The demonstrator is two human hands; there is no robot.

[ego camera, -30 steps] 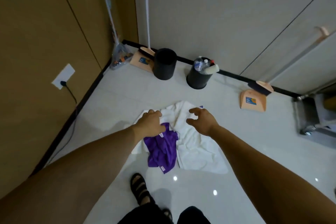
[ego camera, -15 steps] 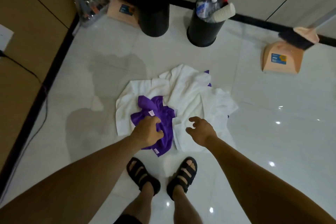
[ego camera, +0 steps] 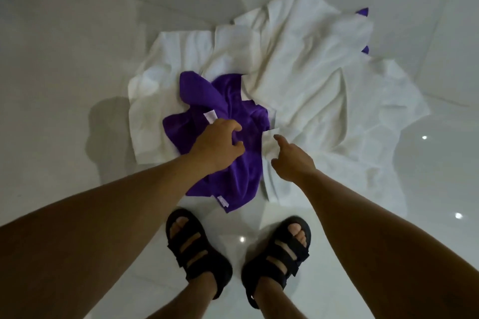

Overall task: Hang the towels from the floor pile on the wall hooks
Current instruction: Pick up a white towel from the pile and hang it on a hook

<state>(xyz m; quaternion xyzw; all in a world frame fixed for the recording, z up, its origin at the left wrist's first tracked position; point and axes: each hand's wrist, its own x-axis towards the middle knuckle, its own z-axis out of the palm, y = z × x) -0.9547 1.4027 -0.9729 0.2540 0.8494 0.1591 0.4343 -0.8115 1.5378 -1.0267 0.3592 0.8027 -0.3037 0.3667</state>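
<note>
So this is the pickup step, right at the start by the look of it. The whole pile sits on the floor [ego camera: 64,59] in front of the person's sandals [ego camera: 197,248]. The purple towel [ego camera: 233,96] lies crumpled on top of the spread-out white towels [ego camera: 311,72]. The left hand [ego camera: 217,142] has its fingers curled into the purple one, bunching the cloth. The right hand [ego camera: 293,160] is loose and open, index finger out, over the near edge of a white towel; can't tell if it's touching. Next move, I reckon: lift the purple one clear without dragging the white stuff along, then find an edge to hang. The wall hooks aren't in view from here.
</note>
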